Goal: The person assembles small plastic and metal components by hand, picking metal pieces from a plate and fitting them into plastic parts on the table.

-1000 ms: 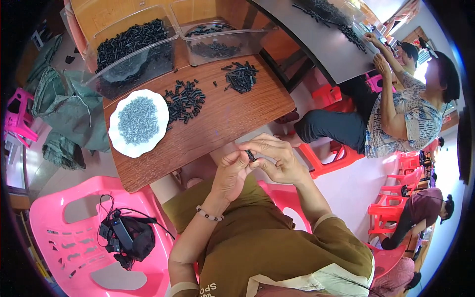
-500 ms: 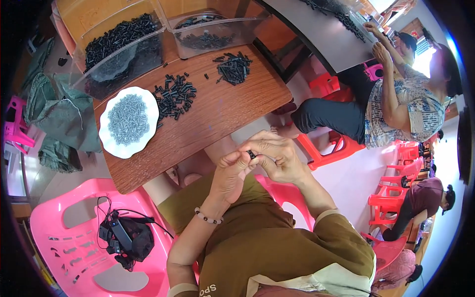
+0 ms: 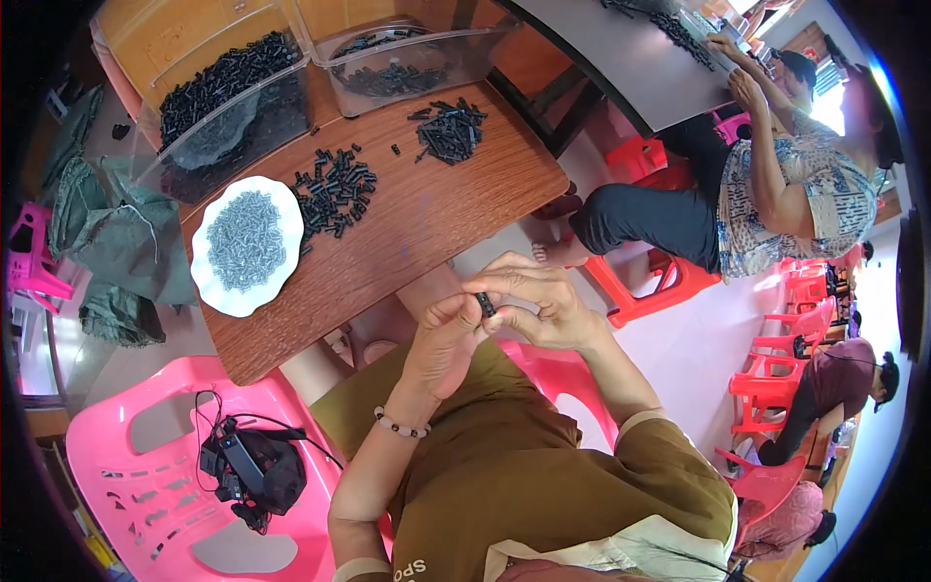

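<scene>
A small black plastic part [image 3: 486, 304] sits pinched between my two hands, just off the table's near edge. My left hand [image 3: 448, 335], with a beaded bracelet at its wrist, grips one side of it with thumb and finger. From the other side, my right hand [image 3: 545, 306] closes its thumb and fingertips on the same part. On the brown wooden table [image 3: 388, 262] lie a pile of short black pieces [image 3: 335, 192] and a pile of longer black pieces [image 3: 451, 131]. A white scalloped plate [image 3: 201, 254] holds many small clear pieces.
At the table's back stand a clear bin [image 3: 233, 107] full of black pieces and a second clear bin [image 3: 417, 63]. A pink chair [image 3: 126, 466] carries a black bag with cables [image 3: 257, 466]. To the right, a person [image 3: 776, 199] works at a grey table [image 3: 621, 73].
More of the black part shows between my fingers, and it looks turned more upright. My hands stay close together in nearly the same place. The view has shifted slightly.
</scene>
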{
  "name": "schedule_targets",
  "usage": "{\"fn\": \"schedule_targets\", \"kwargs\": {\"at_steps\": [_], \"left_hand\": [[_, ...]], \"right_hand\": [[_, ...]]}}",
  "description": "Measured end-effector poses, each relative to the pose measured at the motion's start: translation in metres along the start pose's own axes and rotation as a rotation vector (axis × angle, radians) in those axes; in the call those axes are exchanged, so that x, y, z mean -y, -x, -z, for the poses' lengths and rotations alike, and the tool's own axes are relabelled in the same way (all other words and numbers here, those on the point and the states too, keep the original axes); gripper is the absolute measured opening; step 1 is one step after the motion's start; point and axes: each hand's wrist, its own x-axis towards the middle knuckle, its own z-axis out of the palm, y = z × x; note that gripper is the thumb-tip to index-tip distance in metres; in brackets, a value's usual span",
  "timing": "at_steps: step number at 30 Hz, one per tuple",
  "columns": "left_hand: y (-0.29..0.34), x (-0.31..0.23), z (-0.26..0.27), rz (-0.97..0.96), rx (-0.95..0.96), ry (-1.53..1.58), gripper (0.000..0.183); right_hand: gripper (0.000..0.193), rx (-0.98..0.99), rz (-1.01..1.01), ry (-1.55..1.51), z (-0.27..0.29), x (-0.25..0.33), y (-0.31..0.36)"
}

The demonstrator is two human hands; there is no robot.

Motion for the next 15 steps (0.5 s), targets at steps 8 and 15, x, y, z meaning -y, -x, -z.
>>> {"fn": "schedule_targets", "kwargs": {"at_steps": [8,15], "left_hand": [[0.0017,0.002,-0.0021,-0.029,-0.057,-0.054,0.019],[0.0037,0.0058,-0.0045,-0.043,-0.064,-0.052,0.017]], "right_hand": [[0.047,0.013,-0.063,-0.056,-0.0005,0.0043,0.0004],[0.039,-0.017,-0.031,-0.042,-0.0046,-0.0011,0.0061]]}}
